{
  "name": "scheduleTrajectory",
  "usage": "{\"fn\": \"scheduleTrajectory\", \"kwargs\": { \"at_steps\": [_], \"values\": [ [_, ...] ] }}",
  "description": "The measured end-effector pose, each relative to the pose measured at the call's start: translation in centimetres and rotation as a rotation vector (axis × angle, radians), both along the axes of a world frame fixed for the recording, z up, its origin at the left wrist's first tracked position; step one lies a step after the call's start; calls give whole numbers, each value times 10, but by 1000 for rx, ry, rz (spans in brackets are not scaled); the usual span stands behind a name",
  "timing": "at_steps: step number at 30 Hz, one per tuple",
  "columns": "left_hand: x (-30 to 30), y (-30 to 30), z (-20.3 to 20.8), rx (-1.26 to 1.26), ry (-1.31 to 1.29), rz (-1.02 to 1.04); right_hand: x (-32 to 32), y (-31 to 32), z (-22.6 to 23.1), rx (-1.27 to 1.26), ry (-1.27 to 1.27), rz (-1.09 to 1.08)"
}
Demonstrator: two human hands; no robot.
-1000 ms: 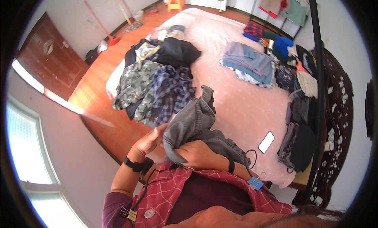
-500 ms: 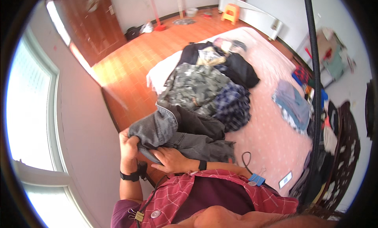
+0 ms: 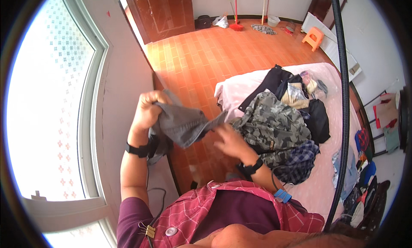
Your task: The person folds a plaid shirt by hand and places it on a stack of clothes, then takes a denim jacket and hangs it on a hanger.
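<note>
A pair of dark grey denim jeans (image 3: 182,126) hangs in the air over the floor beside the bed, bunched and smeared by motion. My left hand (image 3: 148,111) is closed round its upper left part, and more of the cloth dangles behind that wrist. At the right, the pointed end of the cloth comes close to my right hand (image 3: 233,141), whose fingers are apart. I cannot tell whether they touch it. Beyond my right hand a camouflage jacket (image 3: 277,123) lies on the bed, with a dark blue checked garment (image 3: 298,162) nearer to me.
The pink bed (image 3: 236,87) also carries black clothes (image 3: 268,85) and a light blue garment (image 3: 347,171). A window (image 3: 64,102) and wall stand close on my left. An orange stool (image 3: 313,38), a red broom (image 3: 236,27) and a mop (image 3: 262,30) are at the back.
The jeans have been lifted off the bed, leftward over the floor. My left hand has risen. My right hand has come off the cloth's near side and moved right, fingers apart. The view has swung left.
</note>
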State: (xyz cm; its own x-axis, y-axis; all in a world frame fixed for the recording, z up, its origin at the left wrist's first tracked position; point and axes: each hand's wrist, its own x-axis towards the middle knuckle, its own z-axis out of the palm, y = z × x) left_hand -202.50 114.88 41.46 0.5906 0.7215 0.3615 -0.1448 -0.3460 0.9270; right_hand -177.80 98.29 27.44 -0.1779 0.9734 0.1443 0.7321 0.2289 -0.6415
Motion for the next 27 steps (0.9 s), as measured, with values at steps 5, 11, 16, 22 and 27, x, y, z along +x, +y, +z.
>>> {"fn": "scheduleTrajectory", "kwargs": {
  "at_steps": [5,11,16,22,27],
  "values": [
    [16,114,49,7,-88,23,19,145,53,503,-28,-226],
    [42,254,82,27,-27,-85,52,347,89,747,101,40],
    [26,397,74,67,-41,72,57,476,112,127,731,157],
    [55,584,-38,249,595,496,100,612,158,530,324,-123],
    [150,654,-120,459,414,612,166,714,209,288,91,-486]
  ]
}}
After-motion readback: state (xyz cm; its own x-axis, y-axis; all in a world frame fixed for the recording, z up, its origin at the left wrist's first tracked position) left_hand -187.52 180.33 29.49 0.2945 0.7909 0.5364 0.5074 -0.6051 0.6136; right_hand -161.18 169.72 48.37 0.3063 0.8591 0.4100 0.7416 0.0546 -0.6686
